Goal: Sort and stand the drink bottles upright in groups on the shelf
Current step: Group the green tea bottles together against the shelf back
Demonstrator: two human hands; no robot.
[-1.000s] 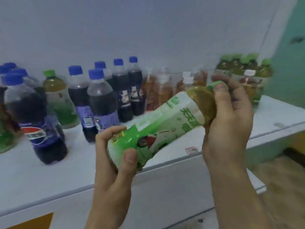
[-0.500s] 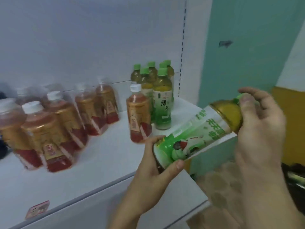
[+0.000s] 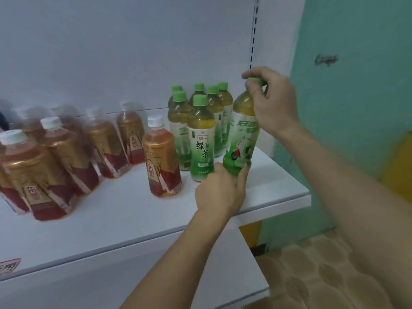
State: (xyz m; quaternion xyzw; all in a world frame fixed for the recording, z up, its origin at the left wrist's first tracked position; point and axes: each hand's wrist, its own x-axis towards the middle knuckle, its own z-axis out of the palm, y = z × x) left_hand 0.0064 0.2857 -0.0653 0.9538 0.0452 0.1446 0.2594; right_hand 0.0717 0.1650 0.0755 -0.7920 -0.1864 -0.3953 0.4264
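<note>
Gripping a green tea bottle [image 3: 242, 139] at both ends, the two hands hold it nearly upright at the right end of the white shelf [image 3: 278, 186]. The right hand [image 3: 270, 101] curls its thumb and fingers round the green cap, while the left hand [image 3: 219, 190] wraps round the base, which sits at or just above the shelf surface; the fingers hide whether it touches. The bottle leans slightly, its top toward the right. Its green and white label shows a red scooter and green lettering, and yellowish tea fills the clear shoulder.

Just to the left stands a cluster of green tea bottles [image 3: 201, 139] with green caps, all upright and close together near the back panel [image 3: 133, 52]. The held bottle is just beside the front one of that group, whose label carries dark characters.

Further left a brown tea bottle [image 3: 161, 161] with a white cap and a gold and red label stands alone, near the green group. Beyond it more brown tea bottles [image 3: 55, 161] of the same kind stand in a loose group toward the left edge, blurred in places.

A small red price tag [image 3: 10, 265] sits on the shelf's front lip at the lower left. A slotted upright rail [image 3: 254, 32] runs up the back, and a teal wall [image 3: 356, 108] lies to the right, above a patterned floor [image 3: 312, 264].
</note>
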